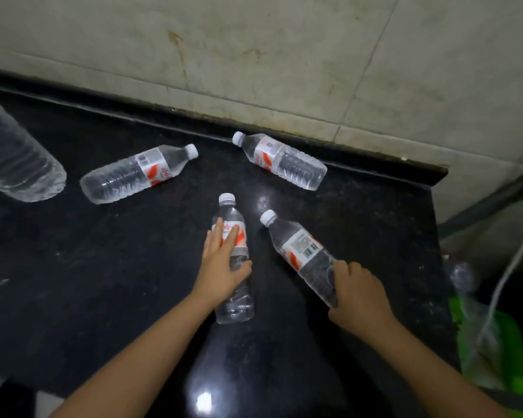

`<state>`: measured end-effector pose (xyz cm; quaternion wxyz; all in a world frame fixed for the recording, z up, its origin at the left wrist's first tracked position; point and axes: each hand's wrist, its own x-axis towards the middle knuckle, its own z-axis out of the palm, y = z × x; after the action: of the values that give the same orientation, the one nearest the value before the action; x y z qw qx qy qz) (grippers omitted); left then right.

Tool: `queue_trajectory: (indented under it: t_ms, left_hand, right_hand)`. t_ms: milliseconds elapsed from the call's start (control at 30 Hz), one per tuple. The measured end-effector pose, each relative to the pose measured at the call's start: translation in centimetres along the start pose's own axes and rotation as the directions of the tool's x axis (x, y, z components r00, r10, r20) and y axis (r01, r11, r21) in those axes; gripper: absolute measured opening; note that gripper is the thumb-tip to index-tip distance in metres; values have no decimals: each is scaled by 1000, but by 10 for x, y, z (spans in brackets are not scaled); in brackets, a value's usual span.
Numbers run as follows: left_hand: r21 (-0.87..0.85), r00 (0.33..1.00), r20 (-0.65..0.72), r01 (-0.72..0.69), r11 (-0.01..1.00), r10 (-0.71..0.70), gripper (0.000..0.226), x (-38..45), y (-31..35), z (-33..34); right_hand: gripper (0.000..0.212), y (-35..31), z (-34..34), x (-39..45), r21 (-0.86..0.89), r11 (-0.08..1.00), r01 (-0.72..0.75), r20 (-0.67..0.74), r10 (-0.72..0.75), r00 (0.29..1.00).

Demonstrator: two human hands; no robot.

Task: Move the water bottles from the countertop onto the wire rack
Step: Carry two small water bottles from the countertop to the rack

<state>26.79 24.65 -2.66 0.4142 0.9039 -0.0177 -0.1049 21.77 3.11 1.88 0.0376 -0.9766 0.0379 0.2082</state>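
Observation:
Several clear water bottles with white caps and red-and-white labels lie on the black countertop. My left hand rests flat on top of the middle bottle, fingers spread over its label. My right hand is wrapped around the lower half of the right bottle, whose cap points up and left. Two more bottles lie farther back: one at the left and one near the wall. A bigger clear bottle lies at the far left edge. No wire rack is clearly in view.
A stained tiled wall runs along the back of the counter. The counter ends at the right, where a dark metal bar, a pale cord and a green plastic bag sit below. Another bottle shows dimly there.

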Motion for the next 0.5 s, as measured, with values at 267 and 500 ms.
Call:
queue_trajectory:
  t_ms: [267, 500]
  left_hand:
    - [147, 998, 63, 8, 989, -18, 83, -75, 10, 10]
    - [444, 920, -139, 389, 807, -367, 94, -52, 39, 31]
  right_hand:
    - [94, -18, 6, 2, 149, 987, -54, -101, 69, 992]
    - [95, -35, 24, 32, 68, 987, -145, -167, 155, 974]
